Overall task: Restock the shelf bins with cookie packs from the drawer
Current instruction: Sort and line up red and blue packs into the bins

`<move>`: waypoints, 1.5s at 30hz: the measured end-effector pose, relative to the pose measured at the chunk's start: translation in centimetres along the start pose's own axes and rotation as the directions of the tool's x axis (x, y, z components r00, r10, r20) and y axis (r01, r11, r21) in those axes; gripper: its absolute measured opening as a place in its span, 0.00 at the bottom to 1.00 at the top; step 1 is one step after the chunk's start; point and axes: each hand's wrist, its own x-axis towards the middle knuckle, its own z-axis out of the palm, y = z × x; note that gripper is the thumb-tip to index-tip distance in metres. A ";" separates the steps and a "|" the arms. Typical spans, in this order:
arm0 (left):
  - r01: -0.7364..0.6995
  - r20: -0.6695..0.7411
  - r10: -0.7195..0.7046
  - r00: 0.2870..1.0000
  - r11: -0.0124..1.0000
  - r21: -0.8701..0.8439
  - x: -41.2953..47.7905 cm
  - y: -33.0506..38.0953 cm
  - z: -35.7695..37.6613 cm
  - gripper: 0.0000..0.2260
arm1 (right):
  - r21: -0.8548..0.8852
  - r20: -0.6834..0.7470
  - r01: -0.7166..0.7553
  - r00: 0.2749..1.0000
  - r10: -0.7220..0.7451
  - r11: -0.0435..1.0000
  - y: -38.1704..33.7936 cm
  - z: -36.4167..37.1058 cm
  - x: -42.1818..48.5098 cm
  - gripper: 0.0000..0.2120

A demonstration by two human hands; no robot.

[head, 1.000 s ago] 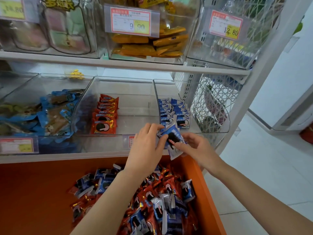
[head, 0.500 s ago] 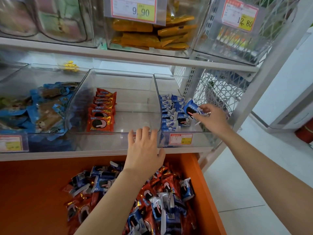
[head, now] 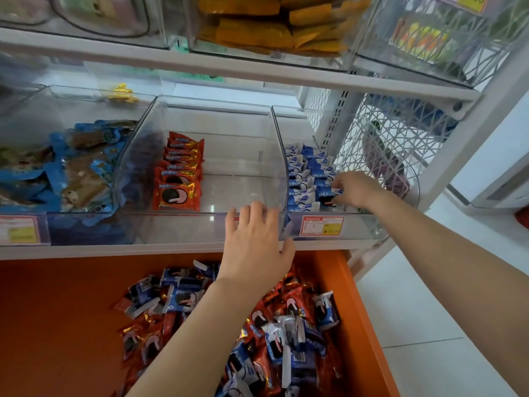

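Observation:
An open orange drawer below the shelf holds a heap of red and blue cookie packs. On the shelf, the middle clear bin has a row of red packs at its left. The right clear bin holds rows of blue packs. My right hand is inside the right bin, fingers closed on a blue cookie pack at the front of the right-hand row. My left hand hovers flat, fingers apart, in front of the middle bin's front edge, holding nothing.
A left bin holds blue and brown snack packs. The upper shelf carries bins of yellow packs and other sweets. A white mesh side panel closes the shelf's right end. White tiled floor lies to the right.
My right hand carried the blue pack from in front of the shelf into the right bin and lowered it onto the row. My left hand let go of it and stayed near the middle bin.

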 end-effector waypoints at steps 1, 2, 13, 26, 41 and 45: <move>-0.004 -0.002 0.004 1.000 1.000 -0.004 0.0 0.0 -0.1 0.22 | -0.020 0.006 0.005 1.000 -0.004 1.000 0.0 0.1 0.1 0.22; -0.005 0.009 0.005 1.000 1.000 0.003 0.0 0.0 -0.1 0.22 | -0.041 0.005 0.012 1.000 -0.012 0.999 -0.1 0.2 0.2 0.22; -0.004 0.017 0.003 1.000 1.000 0.020 0.0 -0.1 -0.2 0.22 | -0.221 -0.061 0.125 0.988 -0.141 0.967 -0.2 -0.1 0.6 0.18; -0.014 0.019 0.013 1.000 0.999 0.039 -0.2 -0.2 -0.1 0.23 | 0.014 -0.210 0.221 0.954 -0.213 0.975 -1.3 -0.2 -2.4 0.22; -0.147 0.112 0.134 0.985 0.982 0.121 -2.2 -1.6 0.0 0.28 | 0.005 -0.500 0.441 0.778 -0.380 0.898 -2.3 6.2 -12.8 0.25; -0.216 0.116 0.196 0.974 0.958 0.190 -3.8 -2.3 1.1 0.30 | -0.060 -0.548 0.510 0.702 -0.455 0.858 -2.5 8.5 -14.6 0.24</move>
